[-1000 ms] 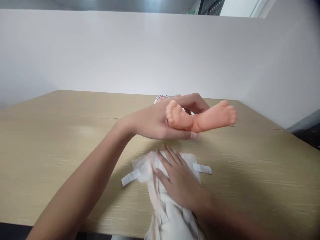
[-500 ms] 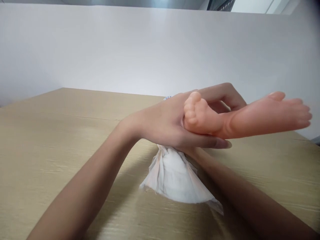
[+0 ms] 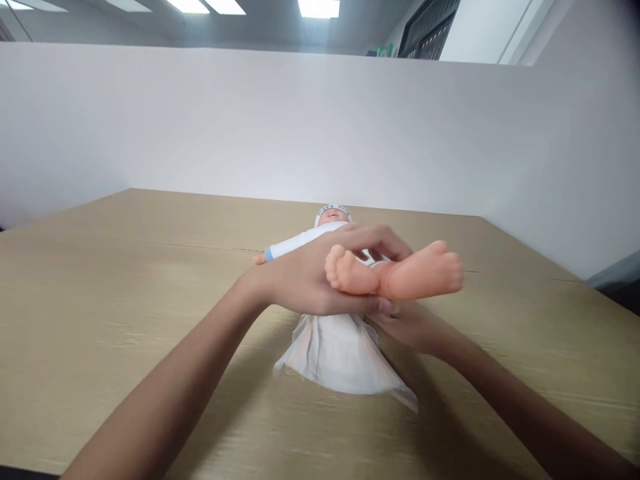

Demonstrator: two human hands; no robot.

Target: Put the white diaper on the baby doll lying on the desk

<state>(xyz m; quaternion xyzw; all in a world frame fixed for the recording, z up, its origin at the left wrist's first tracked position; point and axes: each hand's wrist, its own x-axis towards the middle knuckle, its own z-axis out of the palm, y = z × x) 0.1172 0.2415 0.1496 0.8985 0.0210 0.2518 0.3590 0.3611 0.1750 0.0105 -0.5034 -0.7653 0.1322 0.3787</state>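
Observation:
A baby doll [image 3: 315,237] lies on its back on the table, its head towards the wall, in a white top with a blue cuff and a white printed cap. My left hand [image 3: 305,273] is wrapped round the doll's lower legs and holds both feet [image 3: 417,272] raised, toes pointing sideways. Under the legs a white diaper [image 3: 340,360] spreads towards me, its near end flared out on the table. My right hand [image 3: 410,323] reaches in below the left one, close to the diaper and the doll's bottom. Its fingers are hidden behind the legs and my left hand.
The wooden table [image 3: 125,307] stretches out on both sides of the doll. A white partition wall [image 3: 250,127] rises behind its far edge and along the right. Something dark [image 3: 620,280] stands beyond the table's right edge.
The doll's feet and my left hand appear lower, smaller and further left. The view has tilted up, so the doll's head and one arm now show. My left hand keeps its hold.

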